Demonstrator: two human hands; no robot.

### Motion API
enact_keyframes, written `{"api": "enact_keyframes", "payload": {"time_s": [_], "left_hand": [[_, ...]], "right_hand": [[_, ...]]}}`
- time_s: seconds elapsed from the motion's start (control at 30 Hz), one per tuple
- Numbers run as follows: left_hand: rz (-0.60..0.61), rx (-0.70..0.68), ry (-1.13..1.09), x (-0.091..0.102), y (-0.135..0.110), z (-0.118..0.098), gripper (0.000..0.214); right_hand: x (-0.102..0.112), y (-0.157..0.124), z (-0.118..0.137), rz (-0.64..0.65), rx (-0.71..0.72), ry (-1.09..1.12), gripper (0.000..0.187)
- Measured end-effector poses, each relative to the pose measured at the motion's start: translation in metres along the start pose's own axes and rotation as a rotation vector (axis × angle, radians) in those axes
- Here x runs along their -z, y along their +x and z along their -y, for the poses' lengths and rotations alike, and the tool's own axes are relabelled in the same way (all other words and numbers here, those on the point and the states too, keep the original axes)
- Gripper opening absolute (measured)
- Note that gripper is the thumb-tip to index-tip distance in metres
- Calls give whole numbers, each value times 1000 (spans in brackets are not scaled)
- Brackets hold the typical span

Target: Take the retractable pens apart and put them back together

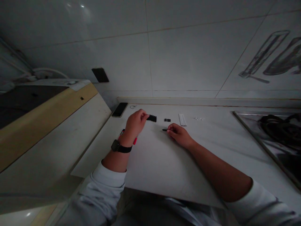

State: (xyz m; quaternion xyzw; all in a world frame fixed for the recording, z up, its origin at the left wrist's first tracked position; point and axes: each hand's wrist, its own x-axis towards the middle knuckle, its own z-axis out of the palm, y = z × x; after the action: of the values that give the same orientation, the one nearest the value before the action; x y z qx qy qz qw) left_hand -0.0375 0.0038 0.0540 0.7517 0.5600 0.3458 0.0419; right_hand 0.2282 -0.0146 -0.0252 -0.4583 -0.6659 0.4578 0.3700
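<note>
My left hand (135, 123) is closed, its fingertips pinching the end of a black ribbed strap (151, 118) that lies on the white counter (164, 157). A black watch is on that wrist, and a red-and-black object (134, 141) lies partly hidden under it. My right hand (180, 134) rests on the counter, fingers curled on a small thin black piece (164, 130) that pokes out to the left. Between and beyond the hands sits a small black part (167, 120).
A dark phone (119, 109) lies at the counter's far left corner. A white ridged strip (182, 119) and tiny white bits (198, 118) lie further right. A metal sink (277, 138) holding dark cables is at the right. A pale appliance (47, 125) stands left.
</note>
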Motion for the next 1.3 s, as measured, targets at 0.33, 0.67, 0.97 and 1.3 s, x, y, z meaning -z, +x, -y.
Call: {"api": "enact_keyframes", "payload": {"time_s": [0.33,0.67,0.97,1.3], "left_hand": [[194,-66,334,26,37,78,13],[467,-243,668,2,40,78,24],[486,-236,574,-8,44,89,23],[468,-288,332,-1,24,45,30]], "right_hand": [[0,2,-4,21,14,-36,23],[-1,1,-3,8,41,-74,22],[-2,2,-4,20,41,-46,21],[0,5,0,17,2,92,25]]}}
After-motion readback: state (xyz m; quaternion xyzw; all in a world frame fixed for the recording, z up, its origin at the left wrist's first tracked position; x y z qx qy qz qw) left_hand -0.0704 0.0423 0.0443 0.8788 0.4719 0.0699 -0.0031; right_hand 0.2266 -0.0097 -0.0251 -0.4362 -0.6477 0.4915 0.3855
